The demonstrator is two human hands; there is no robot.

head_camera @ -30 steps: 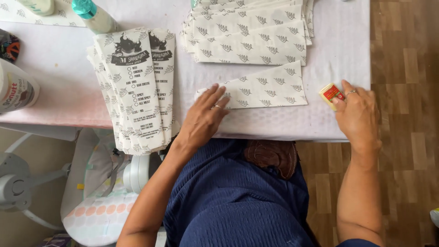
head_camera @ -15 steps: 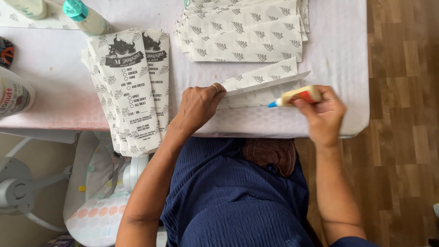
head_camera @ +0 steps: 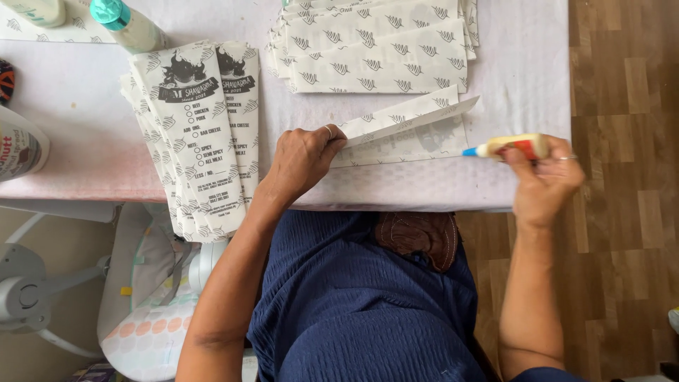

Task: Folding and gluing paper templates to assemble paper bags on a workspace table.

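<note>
We've got the paper sheet point(head_camera: 407, 134) at the table's point(head_camera: 523, 64) near edge, left hand point(head_camera: 300, 159) pinching its flap up, right hand point(head_camera: 544, 177) gripping the glue stick point(head_camera: 509, 146); flap slipping could smear glue onto the stack point(head_camera: 375, 49) behind.

Teal-capped bottle point(head_camera: 127, 25), bag stacks point(head_camera: 194, 134)

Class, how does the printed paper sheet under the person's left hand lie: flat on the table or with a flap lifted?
Flap lifted. The left hand raises the paper sheet's long upper flap clear of the layer beneath.
</note>
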